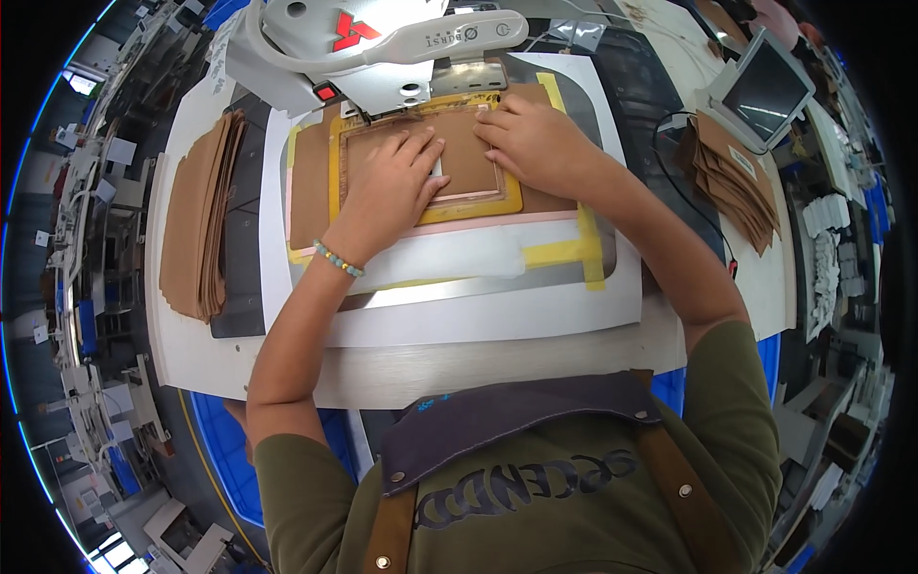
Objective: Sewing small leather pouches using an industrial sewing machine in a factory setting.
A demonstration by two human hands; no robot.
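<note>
A yellow rectangular frame (509,196) lies on a brown sheet (557,197) under the white machine head (392,86). My left hand (392,187) lies on the brown area inside the frame, fingers apart, beside a small white piece (436,169) partly covered by the fingers. My right hand (531,143) rests on the frame's right side, fingers slightly bent and apart. Beneath are a white board (478,325) and yellow tape (591,258); below the frame lies a translucent white strip (440,263).
Brown paper stacks stand at the left (191,220) and right (727,177) of the worktable (497,364). A small screen (758,91) and black cable (674,180) are at the right. Blue bins (215,440) sit below the table. A person in pink (770,19) is at the far upper right.
</note>
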